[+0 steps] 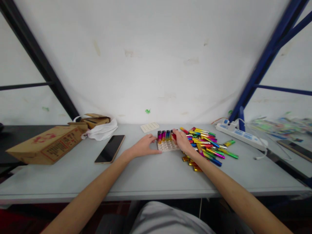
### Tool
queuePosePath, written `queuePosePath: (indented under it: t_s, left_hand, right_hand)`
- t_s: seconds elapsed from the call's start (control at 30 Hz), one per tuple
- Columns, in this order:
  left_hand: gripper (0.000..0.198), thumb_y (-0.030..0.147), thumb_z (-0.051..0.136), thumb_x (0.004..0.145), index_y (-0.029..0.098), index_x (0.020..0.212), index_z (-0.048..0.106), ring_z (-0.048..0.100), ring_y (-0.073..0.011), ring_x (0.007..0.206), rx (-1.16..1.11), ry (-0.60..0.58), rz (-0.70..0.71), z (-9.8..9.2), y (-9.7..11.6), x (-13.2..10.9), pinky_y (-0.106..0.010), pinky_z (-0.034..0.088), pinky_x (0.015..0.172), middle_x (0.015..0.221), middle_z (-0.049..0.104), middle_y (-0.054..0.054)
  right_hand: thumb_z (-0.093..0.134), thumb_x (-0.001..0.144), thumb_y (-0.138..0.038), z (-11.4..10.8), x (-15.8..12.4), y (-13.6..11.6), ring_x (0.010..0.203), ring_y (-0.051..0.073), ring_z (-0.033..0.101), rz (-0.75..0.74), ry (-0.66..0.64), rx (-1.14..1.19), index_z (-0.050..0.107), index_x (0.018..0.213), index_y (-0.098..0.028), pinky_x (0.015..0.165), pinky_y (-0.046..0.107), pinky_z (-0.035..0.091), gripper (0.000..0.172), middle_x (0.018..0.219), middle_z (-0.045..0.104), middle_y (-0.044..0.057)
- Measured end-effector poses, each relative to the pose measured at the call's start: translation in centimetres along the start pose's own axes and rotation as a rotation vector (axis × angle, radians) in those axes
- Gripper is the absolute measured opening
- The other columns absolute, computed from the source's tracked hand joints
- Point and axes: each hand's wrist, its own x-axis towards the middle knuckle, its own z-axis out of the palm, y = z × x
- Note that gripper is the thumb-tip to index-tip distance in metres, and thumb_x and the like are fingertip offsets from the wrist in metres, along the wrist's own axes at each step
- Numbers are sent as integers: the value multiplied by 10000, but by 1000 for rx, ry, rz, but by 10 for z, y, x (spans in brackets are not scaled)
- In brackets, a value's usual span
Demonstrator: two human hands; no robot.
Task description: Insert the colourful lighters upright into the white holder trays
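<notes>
A pale tray with rows of round holes (168,146) lies on the table before me. Several shiny lighters with black tops (164,136) stand upright along its far row. My left hand (145,145) grips the tray's left end, thumb at the near corner and fingers at the far one. At the far right end of the row, my right hand (181,140) is closed on a red lighter (174,136), partly covered by the fingers. Right beside that hand lies a loose pile of coloured metallic lighters (207,144), part of it behind my forearm.
Another pale holed tray (149,127) lies near the wall. On the left are a phone (110,149), a white plastic bag (102,130) and a cardboard box (48,144). A white power strip (241,135) with cables lies on the right, by a blue metal frame (258,71).
</notes>
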Motion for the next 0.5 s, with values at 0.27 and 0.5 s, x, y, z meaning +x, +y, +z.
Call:
queuePosePath:
  t_s: [0.27,0.5]
  left_hand:
    - [634,688,754,733,175,1102,704,629,-292,928,1,10,2,2,-3,0,-382,511,849,1018,660,-98]
    - [638,705,736,744,176,1098,692,611,-289,947,7,-3,-9,3,-3,0,-381,502,860,1019,645,-96]
  right_hand:
    - [267,977,-758,-1,-6,-19,530,169,462,12,-71,97,582,800,-225,538,310,385,644,590,504,-6]
    - [509,1002,-562,-8,-7,-23,847,192,599,-352,32,-294,649,909,-189,776,301,437,410,905,678,57]
